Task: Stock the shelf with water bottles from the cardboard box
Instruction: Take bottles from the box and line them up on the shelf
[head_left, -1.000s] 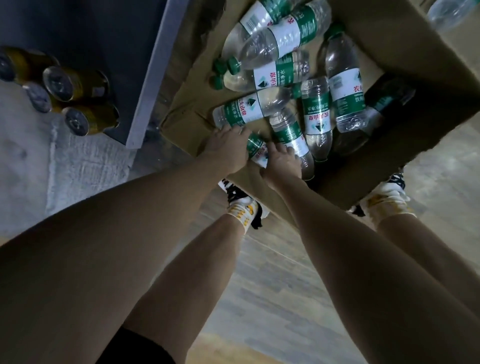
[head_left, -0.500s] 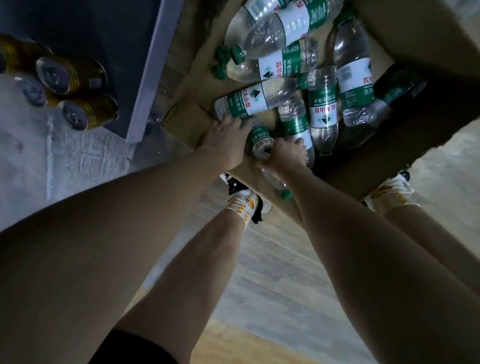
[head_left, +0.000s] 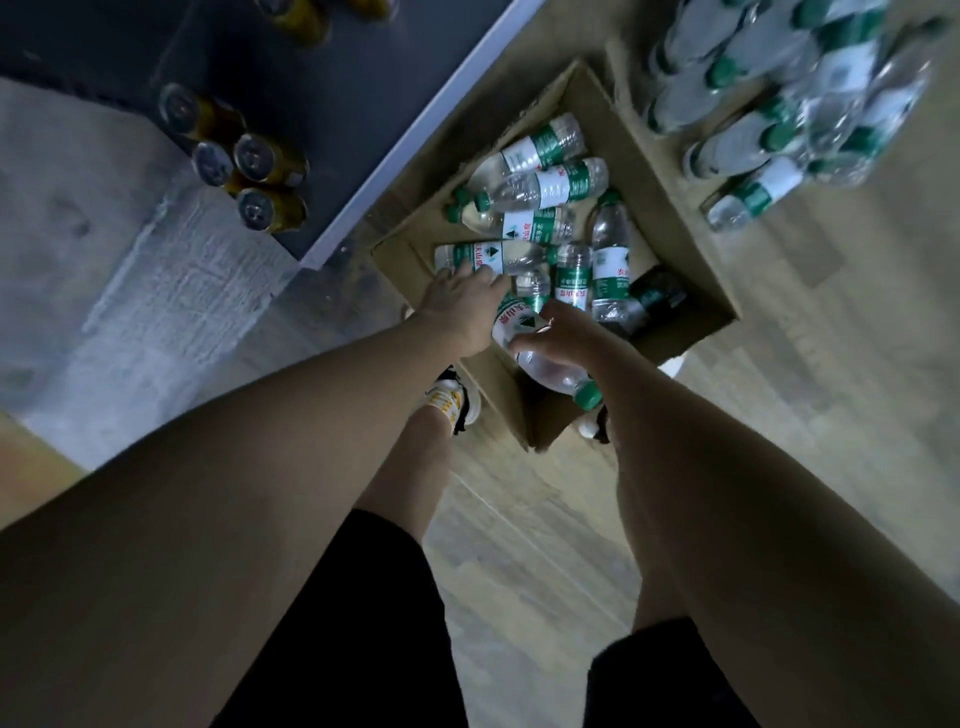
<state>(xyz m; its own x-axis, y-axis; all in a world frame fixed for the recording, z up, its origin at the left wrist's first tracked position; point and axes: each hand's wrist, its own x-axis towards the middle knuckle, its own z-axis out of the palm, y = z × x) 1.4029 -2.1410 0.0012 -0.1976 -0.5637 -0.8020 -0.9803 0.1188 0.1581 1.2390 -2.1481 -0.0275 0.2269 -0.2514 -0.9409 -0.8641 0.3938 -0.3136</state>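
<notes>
My right hand (head_left: 558, 338) grips a water bottle (head_left: 540, 358), long axis slanting, cap toward me; left hand (head_left: 462, 306) spread on the next bottle (head_left: 488, 257), crosswise in the cardboard box (head_left: 670, 218)

The scene is dim and muted, with soft, flat light and only weak shadows; the far corner inside the cardboard box (head_left: 670, 332) falls into deep shade. The wrapped bottles (head_left: 789, 98) at the upper right are smeared by motion blur, while the labels in the box stay readable. Wide-angle distortion bends the shelf edge (head_left: 415, 130) and swells both forearms toward the bottom corners.
</notes>
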